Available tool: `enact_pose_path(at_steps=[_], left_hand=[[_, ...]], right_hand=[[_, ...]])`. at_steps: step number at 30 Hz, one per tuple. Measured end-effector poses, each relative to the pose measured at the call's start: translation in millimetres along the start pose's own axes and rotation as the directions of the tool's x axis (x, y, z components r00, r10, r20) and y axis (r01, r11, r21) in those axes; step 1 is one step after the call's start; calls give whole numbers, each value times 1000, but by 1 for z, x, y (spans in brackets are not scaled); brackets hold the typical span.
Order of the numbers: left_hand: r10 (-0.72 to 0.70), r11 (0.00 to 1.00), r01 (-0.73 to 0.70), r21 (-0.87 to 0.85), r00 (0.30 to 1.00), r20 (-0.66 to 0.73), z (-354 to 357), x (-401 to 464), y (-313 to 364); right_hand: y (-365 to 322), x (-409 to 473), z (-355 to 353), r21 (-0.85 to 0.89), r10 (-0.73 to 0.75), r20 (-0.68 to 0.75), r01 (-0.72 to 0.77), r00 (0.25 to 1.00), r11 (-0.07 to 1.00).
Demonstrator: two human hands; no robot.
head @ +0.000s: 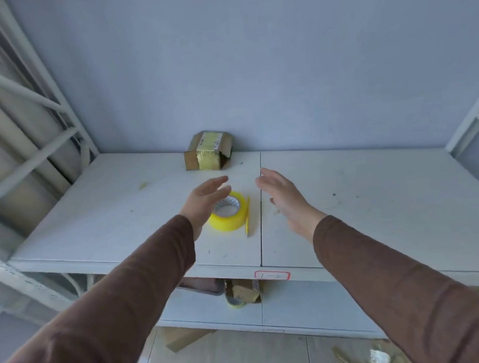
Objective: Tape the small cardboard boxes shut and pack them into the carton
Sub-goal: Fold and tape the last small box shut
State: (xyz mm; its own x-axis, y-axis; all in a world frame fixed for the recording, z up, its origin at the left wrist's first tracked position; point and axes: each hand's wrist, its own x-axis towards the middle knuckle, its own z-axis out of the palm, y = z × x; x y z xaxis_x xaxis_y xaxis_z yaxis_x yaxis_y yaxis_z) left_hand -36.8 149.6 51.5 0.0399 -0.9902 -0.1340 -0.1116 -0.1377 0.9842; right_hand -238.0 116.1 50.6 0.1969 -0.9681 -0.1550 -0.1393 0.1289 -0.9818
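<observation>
Left hand [205, 201] flat-fingered above tape roll [229, 212] | right hand [284, 196] spread, empty | box [209, 155] beyond

A yellow tape roll [229, 212], a brown cardboard box [208, 154] banded in yellowish tape, brown sleeves [142, 277] and a red-outlined label [272, 276] are seen on a white shelf [377, 199]

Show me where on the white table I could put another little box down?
Bare patches on the table: the wide right half beyond the right hand, and the left part between the left hand and the metal frame. It's crowded in the middle: tape roll, both hands, small taped box by the wall.
</observation>
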Motion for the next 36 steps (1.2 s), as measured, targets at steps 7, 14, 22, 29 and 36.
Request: enact_pose_path(at_steps=[7, 14, 22, 29, 36], left_hand=[[-43, 999, 45, 20, 994, -97, -41, 84, -5], [-33, 996, 41, 75, 994, -107, -79, 202, -1], [-66, 960, 105, 258, 985, -157, -104, 310, -3], [-240, 924, 297, 242, 941, -239, -102, 342, -26], [-329, 942, 333, -31, 905, -268, -58, 325, -30]], right_hand=[[-3, 92, 24, 67, 90, 85, -96, 992, 993], [-21, 199, 52, 151, 192, 112, -208, 975, 966], [-19, 291, 68, 178, 308, 46, -311, 950, 934], [14, 328, 78, 170, 375, 154, -399, 914, 901], [30, 309, 22, 323, 348, 65, -350, 935, 879]])
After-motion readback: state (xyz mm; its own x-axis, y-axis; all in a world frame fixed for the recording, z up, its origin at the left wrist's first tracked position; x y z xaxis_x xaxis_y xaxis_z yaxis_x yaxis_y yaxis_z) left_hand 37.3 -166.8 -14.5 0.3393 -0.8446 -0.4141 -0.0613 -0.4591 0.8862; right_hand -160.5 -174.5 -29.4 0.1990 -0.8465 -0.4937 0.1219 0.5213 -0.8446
